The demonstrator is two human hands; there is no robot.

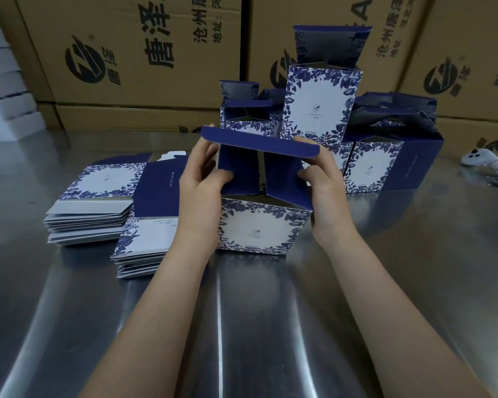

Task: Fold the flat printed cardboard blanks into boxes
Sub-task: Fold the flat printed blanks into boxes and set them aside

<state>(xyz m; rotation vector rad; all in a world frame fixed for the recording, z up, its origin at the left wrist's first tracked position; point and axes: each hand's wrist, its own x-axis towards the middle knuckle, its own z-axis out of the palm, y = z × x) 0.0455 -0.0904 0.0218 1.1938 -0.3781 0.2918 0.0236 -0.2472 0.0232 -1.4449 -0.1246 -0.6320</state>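
Steel table (270, 311) all round me, shiny and streaked with light. Brown cartons (127, 53) with big black print are walled up along the back, from ten o'clock round to two.

Dead centre is the box (259, 228), between both my hands. Its floral blue-and-white face is toward me and its top is open. The bottom edge is down by the table, though I cannot tell whether it rests there.

Two navy flaps (236, 170) stand up inside the opening, side by side. The long lid (259, 145) lies across above them, at twelve o'clock.

Left hand (202, 191) grips from nine o'clock, with its thumb on the left flap and its fingers curled up round the lid's left end. Right hand (325, 185) does the same from three o'clock: thumb on the right flap, fingers hooked over the lid's right end. Both hold firmly, neither one loose.

Over at nine o'clock lie the blanks (98, 196), flat in a thick pile with the floral print up. A second pile sits at eight o'clock, just beside my left wrist, with a navy panel on top.

Behind the box, from twelve to two o'clock, the finished boxes (371, 168) stand clustered together with their tops open. One rises above the rest with its lid flap up.

Far out at three o'clock, well apart from everything, a white controller (486, 163) lies on the table.
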